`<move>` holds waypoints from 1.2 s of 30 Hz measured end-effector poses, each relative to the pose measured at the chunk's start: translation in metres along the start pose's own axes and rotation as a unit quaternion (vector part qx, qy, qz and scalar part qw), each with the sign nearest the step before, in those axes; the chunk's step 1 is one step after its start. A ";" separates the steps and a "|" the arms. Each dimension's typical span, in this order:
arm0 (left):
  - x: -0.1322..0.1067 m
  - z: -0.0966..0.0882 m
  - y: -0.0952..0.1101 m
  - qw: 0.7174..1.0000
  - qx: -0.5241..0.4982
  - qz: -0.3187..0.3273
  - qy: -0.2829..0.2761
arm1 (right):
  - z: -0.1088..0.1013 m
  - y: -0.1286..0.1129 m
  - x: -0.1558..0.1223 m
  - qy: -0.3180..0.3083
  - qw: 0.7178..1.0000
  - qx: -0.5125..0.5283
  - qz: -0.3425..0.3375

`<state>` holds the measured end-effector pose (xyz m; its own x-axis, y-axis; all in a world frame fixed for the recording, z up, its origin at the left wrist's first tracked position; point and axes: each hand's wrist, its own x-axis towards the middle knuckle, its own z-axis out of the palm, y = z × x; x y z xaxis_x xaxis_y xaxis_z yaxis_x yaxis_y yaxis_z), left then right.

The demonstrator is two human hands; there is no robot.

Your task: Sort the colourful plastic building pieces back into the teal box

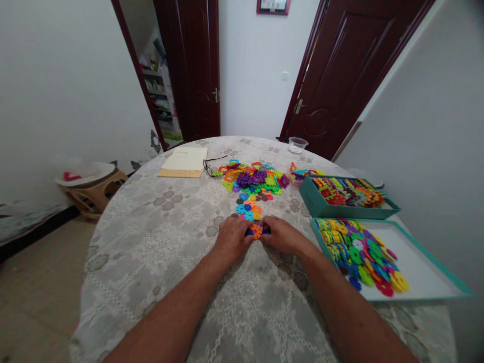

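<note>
Centrally, the left hand and the right hand face each other at the table. Between them sits an orange disc with a toothed edge, flanked on both sides by dark blue pieces. The fingers of each hand are clamped on the dark blue pieces at its own side; whether the parts interlock cannot be told. Just beyond the hands, a strip of small discs leads to a mixed pile. To the right, a green box holds packed discs; nearer, a shallow tray carries loose discs. To the left, a notebook lies beside eyeglasses. A clear bowl stands near the far edge.
</note>
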<state>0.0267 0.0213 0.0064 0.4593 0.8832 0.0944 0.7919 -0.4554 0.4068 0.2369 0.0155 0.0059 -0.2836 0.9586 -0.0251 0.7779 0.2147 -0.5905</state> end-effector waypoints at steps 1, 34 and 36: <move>0.000 -0.001 0.001 1.000 -0.002 0.001 -0.003 | 0.001 0.000 0.000 0.002 1.000 -0.002 -0.006; -0.001 0.009 -0.002 0.974 -0.224 0.045 0.002 | 0.000 -0.019 -0.025 0.025 0.994 0.084 -0.070; -0.002 0.009 -0.002 0.970 -0.237 0.055 -0.006 | 0.003 -0.017 -0.024 0.031 0.995 0.082 -0.054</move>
<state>0.0276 0.0196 -0.0024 0.5377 0.8296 0.1507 0.4649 -0.4408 0.7679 0.2291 -0.0119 0.0142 -0.3211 0.9425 0.0929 0.6418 0.2887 -0.7105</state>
